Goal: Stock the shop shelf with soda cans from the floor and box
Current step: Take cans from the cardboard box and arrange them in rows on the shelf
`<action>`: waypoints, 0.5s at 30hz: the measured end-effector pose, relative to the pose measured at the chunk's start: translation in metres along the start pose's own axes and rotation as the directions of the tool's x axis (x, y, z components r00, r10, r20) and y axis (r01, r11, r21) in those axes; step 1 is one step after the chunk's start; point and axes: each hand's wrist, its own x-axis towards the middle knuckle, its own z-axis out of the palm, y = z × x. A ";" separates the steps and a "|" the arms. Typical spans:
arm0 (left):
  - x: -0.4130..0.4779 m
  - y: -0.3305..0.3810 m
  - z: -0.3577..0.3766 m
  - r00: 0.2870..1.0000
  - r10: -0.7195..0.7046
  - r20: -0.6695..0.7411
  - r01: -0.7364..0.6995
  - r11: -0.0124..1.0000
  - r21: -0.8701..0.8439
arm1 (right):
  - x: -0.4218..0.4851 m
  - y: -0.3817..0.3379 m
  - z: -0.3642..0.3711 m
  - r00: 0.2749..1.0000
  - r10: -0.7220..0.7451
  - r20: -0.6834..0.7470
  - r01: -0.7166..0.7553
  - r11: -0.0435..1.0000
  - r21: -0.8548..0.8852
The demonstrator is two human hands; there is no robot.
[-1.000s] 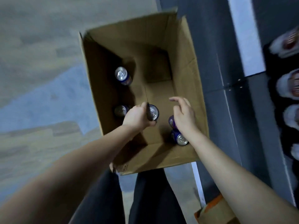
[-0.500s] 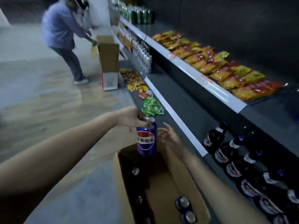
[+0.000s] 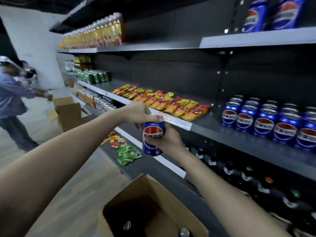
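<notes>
1. Currently, one blue soda can point(image 3: 153, 138) is held upright in the air in front of the shelving, above the open cardboard box point(image 3: 154, 200) and level with the gap between the middle and lower shelves.
2. Grip state, left hand point(image 3: 140, 113): fingers pinch the can at its top rim from above.
3. Grip state, right hand point(image 3: 168, 140): fingers wrap the can body from behind and below. Both hands close on the same can; judged from this, the can is passing from one hand to the other.
4. Destination, judged: the block of matching blue cans point(image 3: 266, 123) on the middle shelf point(image 3: 239, 142), to the right of the held can and well apart from it. Bare shelf surface lies between that block and the snack packets point(image 3: 164, 101).
5. Work done: several rows of cans stand on the middle shelf, and two more blue cans point(image 3: 273, 14) show on the upper shelf.
6. Work left: at least two can tops point(image 3: 127, 225) are visible in the box; its dark interior hides the rest. No loose cans appear on the visible floor.
7. Surroundings: dark bottles point(image 3: 239, 175) fill the bottom shelf; another person point(image 3: 12, 100) works at a second box point(image 3: 69, 113) further along the aisle.
</notes>
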 end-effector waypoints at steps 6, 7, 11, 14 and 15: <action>0.043 0.091 0.066 0.974 0.223 0.037 -0.207 0.947 -0.245 | -0.059 0.037 -0.101 0.931 0.174 -0.322 -0.192 0.981 -0.023; 0.054 0.108 0.081 0.964 0.266 -0.028 -0.265 0.936 -0.233 | -0.070 0.042 -0.123 0.905 0.205 -0.373 -0.233 0.972 -0.030; 0.091 0.178 0.149 0.907 0.405 -0.120 -0.417 0.902 -0.111 | -0.118 0.069 -0.219 0.768 0.233 -0.596 -0.342 0.937 -0.075; 0.105 0.234 0.195 0.875 0.476 -0.088 -0.484 0.857 -0.178 | -0.155 0.086 -0.287 0.657 0.208 -0.725 -0.395 0.914 -0.096; 0.109 0.254 0.209 0.864 0.498 -0.076 -0.502 0.838 -0.214 | -0.166 0.093 -0.308 0.622 0.208 -0.755 -0.408 0.909 -0.085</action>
